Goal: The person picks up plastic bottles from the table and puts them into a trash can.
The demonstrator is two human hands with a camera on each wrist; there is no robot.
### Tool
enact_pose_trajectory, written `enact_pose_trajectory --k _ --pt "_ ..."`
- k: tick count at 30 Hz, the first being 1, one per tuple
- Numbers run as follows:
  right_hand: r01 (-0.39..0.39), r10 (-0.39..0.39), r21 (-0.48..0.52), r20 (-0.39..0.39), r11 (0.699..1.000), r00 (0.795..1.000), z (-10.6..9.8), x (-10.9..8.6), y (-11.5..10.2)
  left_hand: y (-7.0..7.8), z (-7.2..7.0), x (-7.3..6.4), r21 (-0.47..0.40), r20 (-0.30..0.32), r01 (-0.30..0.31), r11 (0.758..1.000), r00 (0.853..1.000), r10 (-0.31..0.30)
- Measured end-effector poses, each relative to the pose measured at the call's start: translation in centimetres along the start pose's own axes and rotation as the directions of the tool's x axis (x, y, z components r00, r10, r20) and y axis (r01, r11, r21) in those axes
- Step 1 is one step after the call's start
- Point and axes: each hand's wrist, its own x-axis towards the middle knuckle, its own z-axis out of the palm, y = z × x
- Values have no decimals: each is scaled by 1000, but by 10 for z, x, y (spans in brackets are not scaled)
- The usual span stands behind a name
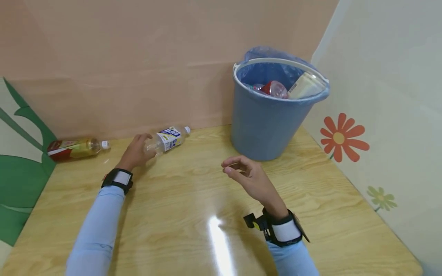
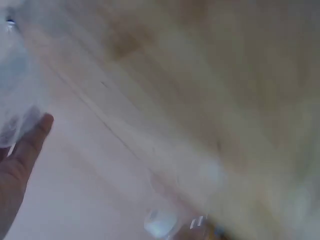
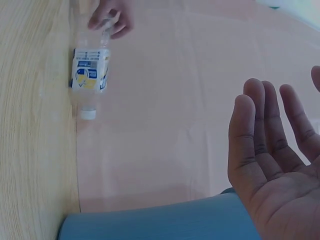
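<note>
At the table's back edge lies a clear plastic bottle with a white cap and a blue, white and yellow label. My left hand grips its bottom end, thumb on the near side and fingers on the far side. The right wrist view shows the same bottle with the left hand at its base. In the blurred left wrist view, fingers touch the bottle. My right hand hovers over the table before the bucket, fingers loosely bent and holding nothing.
A blue-grey bucket with a blue liner stands at the back right, holding a red-and-clear bottle and a cream container. Another bottle, with a red and yellow-green label, lies at the far left. Walls border the table.
</note>
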Motion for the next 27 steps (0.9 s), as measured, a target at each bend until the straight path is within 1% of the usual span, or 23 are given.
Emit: enact_pose_trajectory --k 3,5,7,8,10,12,15,16,19,20,21,25,27 --pt "14 -14 6 15 1000 1000 0 3 0 11 -12 -12 -50 -82 -30 998 996 26" --pt "22 -22 6 20 1000 1000 -1 4 1 22 -20 -20 -56 -127 -59 997 991 51" --pt "14 -14 8 18 1000 1000 -4 4 3 36 -27 -30 -41 -163 -114 993 981 106" --pt "7 -7 9 15 1000 1000 -6 4 4 43 -30 -35 -34 -182 -154 987 973 145" --pt "-14 14 12 1 1000 1000 -10 4 7 59 -36 -46 -2 -215 -242 970 948 236" --pt "-33 33 19 -16 999 999 -15 5 9 74 -43 -57 31 -229 -320 947 920 318" --pt "-49 50 37 -48 998 998 -21 3 14 94 -49 -69 55 -225 -418 907 879 419" --pt "-48 51 44 -55 998 997 -23 2 15 100 -51 -73 56 -217 -437 898 872 439" --pt "-46 51 72 -67 996 996 -23 2 16 114 -54 -84 47 -200 -505 862 841 503" --pt "-44 50 79 -68 996 996 -22 3 16 118 -55 -88 37 -193 -521 853 833 518" --pt "-44 50 87 -68 995 996 -22 3 16 121 -54 -92 24 -185 -534 845 828 529" --pt "-35 41 111 -58 993 997 -18 6 15 131 -51 -103 -25 -167 -563 826 817 552" --pt "-31 37 117 -47 993 998 -17 6 14 134 -50 -107 -49 -166 -571 820 814 557"
